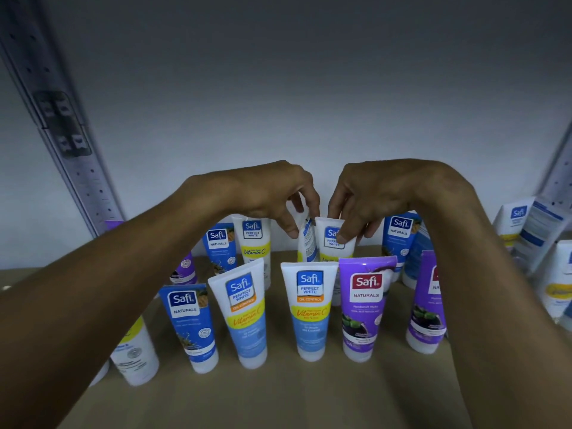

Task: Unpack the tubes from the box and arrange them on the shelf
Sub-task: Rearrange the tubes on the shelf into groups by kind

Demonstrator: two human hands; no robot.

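Observation:
Both my hands reach over the front row to the back of the shelf [278, 394]. My left hand [272, 193] pinches the top of a white tube turned side-on [307, 243]. Right beside it, my right hand [368, 199] pinches the top of a white Perfect White tube [332, 243] that faces me. The two tubes stand cap-down and touch each other. Several tubes stand upright in front, among them a blue Naturals tube [188, 326], two white Oil Control tubes [244, 314] [310, 311] and a purple Naturals tube [365, 308]. No box is in view.
More tubes stand in the back row on the left [252, 243] and right [399, 239]. At the far right, white tubes [532, 230] lean against each other. A perforated metal upright [62, 140] runs along the left, and a white wall [294, 119] backs the shelf.

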